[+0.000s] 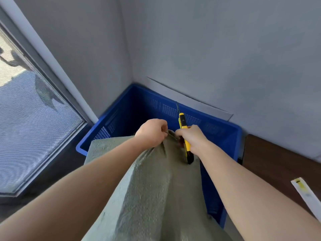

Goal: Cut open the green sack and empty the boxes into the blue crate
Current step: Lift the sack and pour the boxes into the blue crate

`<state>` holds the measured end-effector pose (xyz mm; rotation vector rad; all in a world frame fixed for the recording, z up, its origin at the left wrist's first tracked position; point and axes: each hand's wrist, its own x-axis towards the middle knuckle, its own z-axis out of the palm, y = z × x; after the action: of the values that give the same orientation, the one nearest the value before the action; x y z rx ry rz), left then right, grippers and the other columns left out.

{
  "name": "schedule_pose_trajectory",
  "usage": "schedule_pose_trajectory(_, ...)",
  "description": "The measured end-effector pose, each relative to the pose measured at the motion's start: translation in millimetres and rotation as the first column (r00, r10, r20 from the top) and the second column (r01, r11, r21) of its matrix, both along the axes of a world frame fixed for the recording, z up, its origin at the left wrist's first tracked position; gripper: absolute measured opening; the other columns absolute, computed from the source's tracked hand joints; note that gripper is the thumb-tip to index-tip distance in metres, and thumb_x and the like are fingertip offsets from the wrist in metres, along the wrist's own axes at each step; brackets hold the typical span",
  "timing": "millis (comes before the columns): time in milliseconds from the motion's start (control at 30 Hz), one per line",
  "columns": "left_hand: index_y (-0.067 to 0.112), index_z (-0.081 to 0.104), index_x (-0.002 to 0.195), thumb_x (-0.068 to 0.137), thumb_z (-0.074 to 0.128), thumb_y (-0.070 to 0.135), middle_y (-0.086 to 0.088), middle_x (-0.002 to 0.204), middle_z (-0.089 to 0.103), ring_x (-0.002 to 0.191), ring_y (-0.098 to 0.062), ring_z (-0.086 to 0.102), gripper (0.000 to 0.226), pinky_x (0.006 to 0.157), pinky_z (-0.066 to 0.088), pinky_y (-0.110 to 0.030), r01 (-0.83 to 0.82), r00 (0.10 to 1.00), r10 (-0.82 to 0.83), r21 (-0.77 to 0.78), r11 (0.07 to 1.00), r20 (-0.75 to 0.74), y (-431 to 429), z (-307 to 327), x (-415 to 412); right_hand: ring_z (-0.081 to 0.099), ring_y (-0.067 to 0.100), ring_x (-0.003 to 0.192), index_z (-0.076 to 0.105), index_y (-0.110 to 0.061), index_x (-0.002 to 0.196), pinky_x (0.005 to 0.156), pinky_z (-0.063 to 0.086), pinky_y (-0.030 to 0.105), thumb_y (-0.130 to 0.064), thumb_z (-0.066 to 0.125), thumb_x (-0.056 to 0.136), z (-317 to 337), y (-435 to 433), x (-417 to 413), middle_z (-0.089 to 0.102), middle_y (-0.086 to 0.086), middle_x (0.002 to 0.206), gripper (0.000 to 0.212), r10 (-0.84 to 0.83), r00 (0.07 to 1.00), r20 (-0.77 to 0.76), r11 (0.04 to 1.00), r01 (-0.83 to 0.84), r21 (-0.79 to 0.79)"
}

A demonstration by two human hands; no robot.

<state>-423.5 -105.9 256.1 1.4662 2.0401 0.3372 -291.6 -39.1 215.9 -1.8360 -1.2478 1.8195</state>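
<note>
Opening step, sack not yet cut as far as I can see. Green sack (152, 185) lies propped over the near rim of the blue crate (231, 134), long axis running from me toward the wall corner, bunched mouth pointing away. My left hand (152, 133) is clamped on the gathered neck. My right hand (192, 138) grips the yellow knife (184, 134), blade out and aimed away. Next: bring the edge to the neck, clear of my left fingers. No boxes visible.
</note>
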Motion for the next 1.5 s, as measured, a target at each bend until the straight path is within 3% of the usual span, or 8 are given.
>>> schedule_pose_trajectory(133, 0.019, 0.062, 0.089, 0.088, 0.059, 0.016, -0.003, 0.099, 0.064, 0.092, -0.024, 0.060, 0.004, 0.084, 0.053, -0.040, -0.044, 0.999, 0.044, 0.040, 0.998, 0.006, 5, 2, -4, 0.067, 0.027, 0.084, 0.067, -0.005, 0.083, 0.080, 0.057, 0.042, -0.025, 0.086, 0.064, -7, -10, 8, 0.070, 0.014, 0.086, 0.034, -0.016, 0.998, 0.059, 0.996, 0.011, 0.087)
schedule_pose_trajectory(233, 0.016, 0.063, 0.093, 0.088, 0.060, 0.016, -0.003, 0.100, 0.064, 0.093, -0.023, 0.060, 0.006, 0.084, 0.052, -0.039, -0.051, 0.999, 0.051, 0.051, 0.997, 0.002, 5, -1, -5, 0.050, 0.020, 0.065, 0.050, -0.012, 0.055, 0.064, 0.037, 0.036, -0.048, 0.070, 0.083, -6, -17, 13, 0.050, 0.005, 0.061, 0.050, -0.044, 0.983, 0.179, 0.977, 0.004, 0.214)
schedule_pose_trajectory(433, 0.016, 0.063, 0.093, 0.088, 0.062, 0.018, -0.002, 0.094, 0.063, 0.090, -0.023, 0.059, 0.005, 0.079, 0.052, -0.037, -0.080, 0.997, 0.080, 0.082, 0.993, 0.003, 10, -3, -6, 0.045, 0.021, 0.072, 0.046, -0.017, 0.070, 0.063, 0.034, 0.030, -0.019, 0.047, 0.098, 3, -13, 10, 0.045, 0.006, 0.074, 0.028, 0.078, 0.990, 0.119, 0.992, -0.089, 0.089)
schedule_pose_trajectory(633, 0.015, 0.063, 0.093, 0.088, 0.062, 0.017, -0.002, 0.096, 0.064, 0.089, -0.023, 0.059, 0.005, 0.075, 0.050, -0.035, -0.104, 0.995, 0.104, 0.080, 0.991, 0.009, 17, -5, -5, 0.040, 0.019, 0.067, 0.033, -0.018, 0.066, 0.064, 0.037, 0.032, 0.015, 0.046, 0.087, 13, -5, 19, 0.038, 0.006, 0.070, 0.041, 0.154, 0.987, -0.047, 0.987, -0.156, -0.029)
schedule_pose_trajectory(767, 0.019, 0.060, 0.087, 0.088, 0.062, 0.016, -0.001, 0.093, 0.063, 0.086, -0.020, 0.058, 0.003, 0.069, 0.045, -0.032, -0.114, 0.993, 0.115, 0.088, 0.990, 0.005, 25, -7, -4, 0.053, 0.022, 0.077, 0.056, -0.011, 0.100, 0.067, 0.047, 0.033, 0.010, 0.064, 0.083, 18, -4, 22, 0.054, 0.010, 0.084, 0.029, 0.110, 0.986, -0.122, 0.992, -0.116, -0.044)
schedule_pose_trajectory(933, 0.018, 0.062, 0.089, 0.088, 0.062, 0.016, 0.001, 0.089, 0.062, 0.086, -0.020, 0.059, 0.002, 0.072, 0.048, -0.033, -0.143, 0.990, 0.141, 0.098, 0.985, 0.020, 35, -7, -4, 0.055, 0.016, 0.045, 0.057, -0.012, 0.075, 0.047, 0.050, 0.025, -0.007, 0.085, 0.071, 17, -11, 9, 0.059, 0.005, 0.058, 0.029, 0.081, 0.986, -0.146, 0.989, -0.097, -0.109)
schedule_pose_trajectory(1233, 0.019, 0.065, 0.091, 0.086, 0.065, 0.020, 0.001, 0.096, 0.066, 0.089, -0.018, 0.061, 0.005, 0.078, 0.052, -0.034, -0.201, 0.977, 0.195, 0.070, 0.977, 0.088, 26, -13, -8, 0.058, 0.024, 0.054, 0.060, -0.009, 0.073, 0.060, 0.055, 0.036, -0.002, 0.077, 0.074, 3, -1, -5, 0.060, 0.011, 0.064, 0.019, -0.207, 0.978, 0.005, 0.978, 0.207, 0.024)
schedule_pose_trajectory(1500, 0.019, 0.072, 0.090, 0.074, 0.063, 0.064, 0.001, 0.088, 0.070, 0.085, -0.016, 0.065, 0.049, 0.081, 0.057, -0.039, -0.098, 0.990, 0.079, -0.167, 0.981, -0.118, 0, 6, -26, 0.055, 0.020, 0.047, 0.055, -0.007, 0.073, 0.055, 0.053, 0.033, 0.003, 0.073, 0.078, 3, 9, -6, 0.060, 0.009, 0.062, 0.021, -0.479, 0.876, -0.047, 0.878, 0.479, -0.021)
